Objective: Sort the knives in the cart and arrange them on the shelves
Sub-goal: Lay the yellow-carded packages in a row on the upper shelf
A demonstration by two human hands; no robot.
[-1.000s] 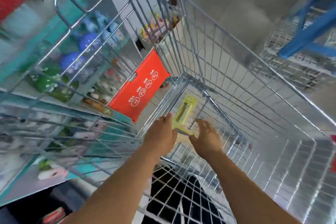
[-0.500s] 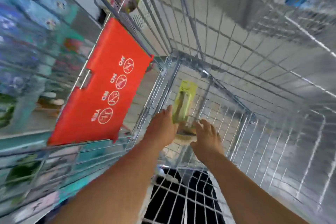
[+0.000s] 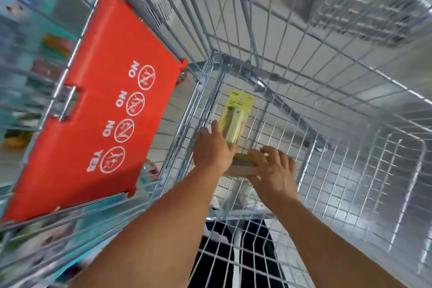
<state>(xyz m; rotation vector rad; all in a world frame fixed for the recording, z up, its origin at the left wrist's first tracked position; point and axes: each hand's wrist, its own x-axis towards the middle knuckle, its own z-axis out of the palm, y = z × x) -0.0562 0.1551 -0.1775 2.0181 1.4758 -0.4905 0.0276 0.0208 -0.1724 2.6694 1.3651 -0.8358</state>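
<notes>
I look down into a wire shopping cart (image 3: 327, 105). A yellow-green knife package (image 3: 236, 117) stands tilted near the cart's bottom. My left hand (image 3: 212, 149) is wrapped around its lower left side. Just below it lies a flat tan and dark package (image 3: 243, 166). My right hand (image 3: 273, 168) rests on that package with fingers curled over its right end. Whether more knives lie under my hands is hidden.
A red child-seat flap (image 3: 105, 110) with NO/YES symbols hangs on the cart's left side. Blurred store shelves (image 3: 25, 58) with coloured goods run along the left. Another wire rack (image 3: 364, 14) shows at top right. Grey floor lies beneath the cart.
Both hands have reached deeper into the cart. My left hand has closed around the yellow-green package and my right hand has come down onto the flat package below it.
</notes>
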